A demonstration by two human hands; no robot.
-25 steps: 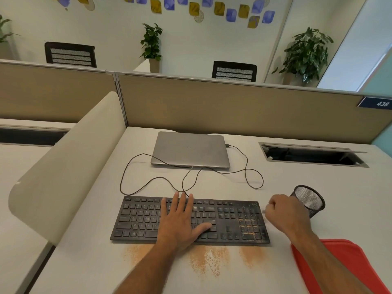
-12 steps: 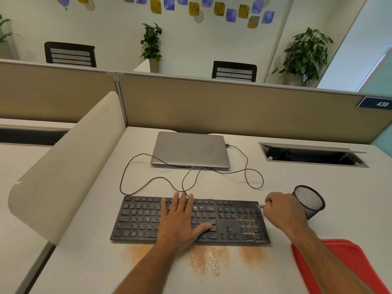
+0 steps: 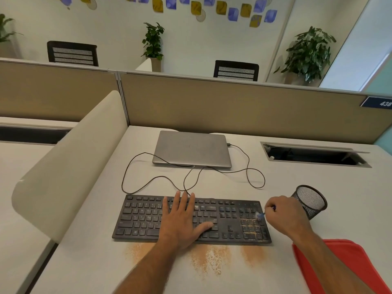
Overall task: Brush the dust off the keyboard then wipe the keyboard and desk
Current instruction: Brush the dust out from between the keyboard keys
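Note:
A black keyboard (image 3: 144,217) lies on the white desk (image 3: 318,187), its number pad speckled with orange dust. Patches of orange dust (image 3: 209,261) cover the desk along the keyboard's front edge. My left hand (image 3: 182,219) presses flat on the middle keys with straight fingers. My right hand (image 3: 285,213) grips a small blue brush (image 3: 260,214) at the keyboard's right end, and its bristles touch the upper number pad. A red cloth (image 3: 347,266) lies at the front right, partly under my right forearm.
A black mesh pen cup (image 3: 310,201) stands just right of my right hand. A closed grey laptop (image 3: 192,148) sits behind the keyboard, with a looping black cable (image 3: 252,179) between them. An open cable hatch (image 3: 314,155) is at the back right; a curved white divider (image 3: 70,164) bounds the left.
My right hand has shifted left and slightly forward, bringing the brush tip onto the number pad. My left hand has stayed flat on the keys.

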